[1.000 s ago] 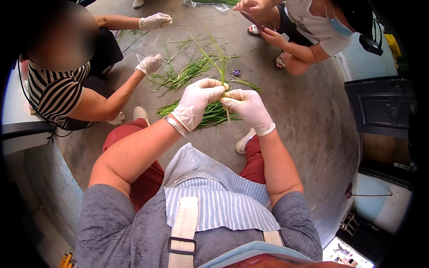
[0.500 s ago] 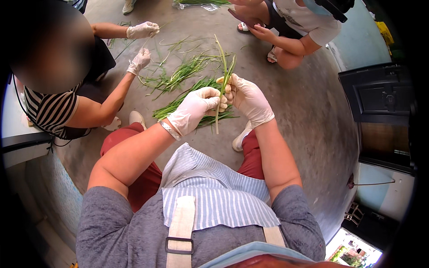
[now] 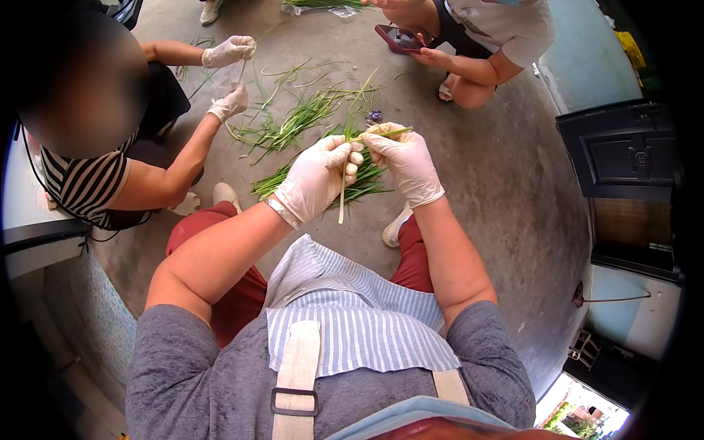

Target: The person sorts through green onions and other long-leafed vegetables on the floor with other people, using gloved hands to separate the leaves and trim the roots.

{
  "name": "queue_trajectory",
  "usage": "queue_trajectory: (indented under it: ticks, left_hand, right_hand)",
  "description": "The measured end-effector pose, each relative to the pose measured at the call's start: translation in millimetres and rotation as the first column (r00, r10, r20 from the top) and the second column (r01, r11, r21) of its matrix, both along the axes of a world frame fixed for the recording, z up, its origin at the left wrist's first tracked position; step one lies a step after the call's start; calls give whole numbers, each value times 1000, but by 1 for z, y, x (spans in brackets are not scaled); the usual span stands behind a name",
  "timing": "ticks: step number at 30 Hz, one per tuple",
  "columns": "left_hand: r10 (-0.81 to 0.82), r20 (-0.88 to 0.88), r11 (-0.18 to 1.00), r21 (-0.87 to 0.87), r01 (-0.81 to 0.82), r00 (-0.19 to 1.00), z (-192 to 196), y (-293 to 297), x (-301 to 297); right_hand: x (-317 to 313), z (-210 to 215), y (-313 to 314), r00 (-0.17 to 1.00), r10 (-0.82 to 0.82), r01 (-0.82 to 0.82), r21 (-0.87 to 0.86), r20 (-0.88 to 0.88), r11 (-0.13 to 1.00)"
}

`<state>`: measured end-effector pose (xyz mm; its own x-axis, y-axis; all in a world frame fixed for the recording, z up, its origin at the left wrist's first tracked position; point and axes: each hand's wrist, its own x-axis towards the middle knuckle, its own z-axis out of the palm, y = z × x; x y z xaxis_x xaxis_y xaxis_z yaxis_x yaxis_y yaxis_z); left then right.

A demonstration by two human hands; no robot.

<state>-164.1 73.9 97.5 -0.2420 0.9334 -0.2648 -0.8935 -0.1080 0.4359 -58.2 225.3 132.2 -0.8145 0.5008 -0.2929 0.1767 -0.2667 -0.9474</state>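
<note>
My left hand (image 3: 314,178), in a white glove, is closed on a chive stalk (image 3: 342,204); the stalk's pale end hangs below the fingers and green leaf rises above. My right hand (image 3: 405,164), gloved too, pinches a green-yellow leaf piece (image 3: 398,133) that points off to the right. The fingertips of both hands nearly meet, and whether that piece still joins the stalk is hidden. Beneath them a heap of green chives (image 3: 367,188) lies on the floor, partly covered by my hands. Farther off is a second, looser pile of chives (image 3: 297,121).
At left, a co-worker's gloved hands (image 3: 231,103) hold a thin strand. A person at the far right squats with a phone (image 3: 400,39). A small purple thing (image 3: 375,116) lies beyond my hands on the concrete floor (image 3: 506,183). More greens in clear plastic (image 3: 323,9) lie farthest away.
My right hand has turned and its leaf piece now points right instead of standing up with the stalk. The squatting person's phone has tilted, showing its screen.
</note>
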Motion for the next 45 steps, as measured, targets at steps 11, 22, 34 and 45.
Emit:
queue_trajectory:
  ticks: [11,22,34,45]
  left_hand:
    - [56,-41,995,-83,-59,998,1,-3,-10]
    - [265,-75,947,-166,-274,961,8,1,-35]
    - [418,-26,897,-146,-417,908,10,5,-57]
    - [510,-22,846,-169,-506,860,11,5,-64]
  right_hand:
    - [-2,12,-18,998,60,-59,154,-2,986]
    - [6,14,-21,997,78,-76,244,2,967]
    - [33,49,-38,868,360,-374,26,-342,927]
    - [79,71,-27,879,414,-452,-140,-237,881]
